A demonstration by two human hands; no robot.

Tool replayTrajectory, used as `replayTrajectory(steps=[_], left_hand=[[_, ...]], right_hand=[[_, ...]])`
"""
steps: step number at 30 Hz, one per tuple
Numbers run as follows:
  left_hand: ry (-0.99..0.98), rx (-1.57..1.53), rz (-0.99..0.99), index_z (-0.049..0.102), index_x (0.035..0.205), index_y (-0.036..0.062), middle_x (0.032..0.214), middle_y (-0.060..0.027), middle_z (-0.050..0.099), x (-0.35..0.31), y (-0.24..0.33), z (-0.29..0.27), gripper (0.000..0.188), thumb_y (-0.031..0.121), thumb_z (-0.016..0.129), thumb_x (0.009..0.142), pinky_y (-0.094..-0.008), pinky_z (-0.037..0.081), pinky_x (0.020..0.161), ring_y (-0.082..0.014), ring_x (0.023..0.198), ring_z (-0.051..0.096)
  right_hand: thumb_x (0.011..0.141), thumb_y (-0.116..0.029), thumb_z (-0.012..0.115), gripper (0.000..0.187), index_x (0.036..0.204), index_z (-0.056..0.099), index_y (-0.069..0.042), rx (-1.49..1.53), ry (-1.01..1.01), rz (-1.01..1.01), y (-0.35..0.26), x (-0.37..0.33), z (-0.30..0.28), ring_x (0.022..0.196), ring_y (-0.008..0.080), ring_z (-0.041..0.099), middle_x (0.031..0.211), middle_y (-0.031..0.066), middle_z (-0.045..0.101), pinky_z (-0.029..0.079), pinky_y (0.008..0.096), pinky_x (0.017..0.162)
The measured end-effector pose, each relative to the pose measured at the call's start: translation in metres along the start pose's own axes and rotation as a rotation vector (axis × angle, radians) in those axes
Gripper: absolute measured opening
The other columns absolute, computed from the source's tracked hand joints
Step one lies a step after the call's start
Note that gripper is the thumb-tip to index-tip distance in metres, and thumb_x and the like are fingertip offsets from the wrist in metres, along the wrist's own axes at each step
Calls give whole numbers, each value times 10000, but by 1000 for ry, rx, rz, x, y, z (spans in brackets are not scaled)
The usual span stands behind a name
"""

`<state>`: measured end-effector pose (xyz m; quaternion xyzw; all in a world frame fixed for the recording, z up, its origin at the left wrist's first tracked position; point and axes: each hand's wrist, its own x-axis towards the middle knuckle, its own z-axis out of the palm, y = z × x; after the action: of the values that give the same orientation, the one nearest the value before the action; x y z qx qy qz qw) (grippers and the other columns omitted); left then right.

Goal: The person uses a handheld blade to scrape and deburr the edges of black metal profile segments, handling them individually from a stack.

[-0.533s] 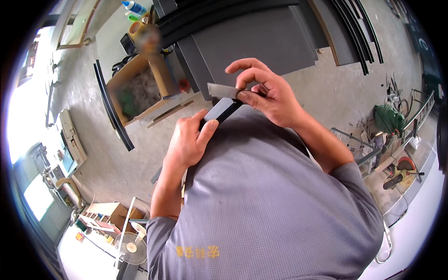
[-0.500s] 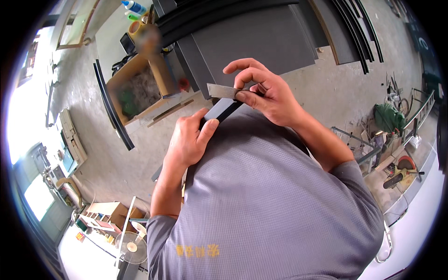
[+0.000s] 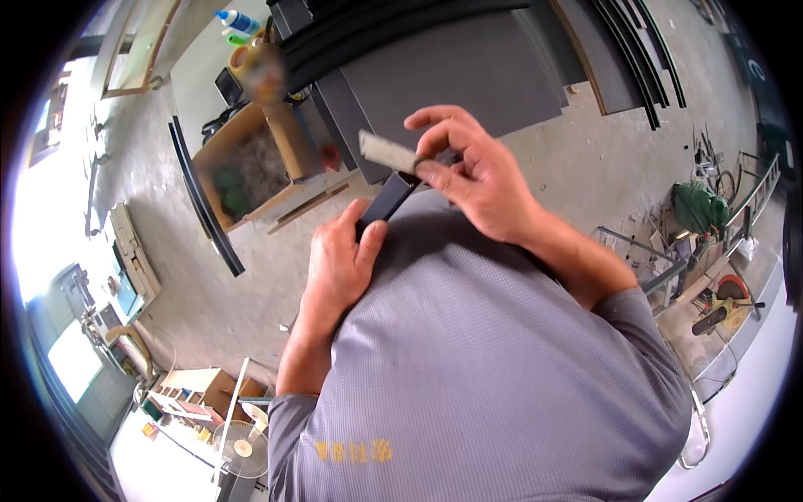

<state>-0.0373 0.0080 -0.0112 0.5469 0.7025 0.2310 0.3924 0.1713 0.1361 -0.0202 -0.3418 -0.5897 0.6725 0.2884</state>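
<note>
The slim, dark, rectangular bar is resting in a grip to the right of a tan, open-topped box, and I am following it from afar through the head camera. Working across, I am seeing a pair of long, thin, black strips lying just left of the box. Right of the box and lower, the left hand is closing fingers and thumb around the bar's lower end. Further right of the box, a flat, pale-grey, straight-sided piece is angling across above the bar's upper end; I am not managing to tell whether they are touching. Furthest right of the box, the right hand is pinching the flat piece narrowly between thumb and forefinger.

As for progress, I am judging that picking up both pieces is done. They are looking like separate parts, with no finished join showing, so I am reckoning that the handling at the bar's upper end is only partway along.
</note>
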Motion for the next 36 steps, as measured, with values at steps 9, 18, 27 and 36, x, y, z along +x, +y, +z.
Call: replayTrajectory(steps=[9, 18, 27, 36], left_hand=[[68, 5, 7, 655, 1178, 8, 874, -252, 683, -8, -4, 7, 480, 462, 614, 1030, -484, 528, 745, -464, 833, 677], [90, 84, -10, 644, 1201, 15, 930, -244, 701, -9, -1, 10, 438, 420, 634, 1035, -474, 542, 760, -454, 868, 695], [84, 54, -16, 644, 1213, 8, 953, -245, 707, -12, -3, 12, 437, 407, 638, 1035, -478, 546, 778, -453, 887, 698], [97, 39, -17, 641, 1210, -2, 976, -246, 713, -17, -7, 16, 454, 416, 639, 1034, -470, 551, 789, -450, 896, 703]], right_hand=[[936, -11, 712, 137, 1038, 622, 5, -182, 67, 36, 10, -5, -2, 940, 200, 622, 1315, 147, 565, 543, 338, 892], [964, -6, 690, 101, 1028, 613, -19, -32, 103, 50, -2, -5, 3, 952, 154, 603, 1351, 108, 555, 519, 299, 844], [1008, -38, 655, 52, 1038, 618, -17, -167, 29, -1, 12, -1, -4, 990, 119, 592, 1385, 79, 529, 519, 280, 840], [949, -18, 723, 118, 992, 614, -1, -156, 42, 119, 17, -2, -10, 910, 167, 595, 1273, 104, 597, 531, 314, 838]])
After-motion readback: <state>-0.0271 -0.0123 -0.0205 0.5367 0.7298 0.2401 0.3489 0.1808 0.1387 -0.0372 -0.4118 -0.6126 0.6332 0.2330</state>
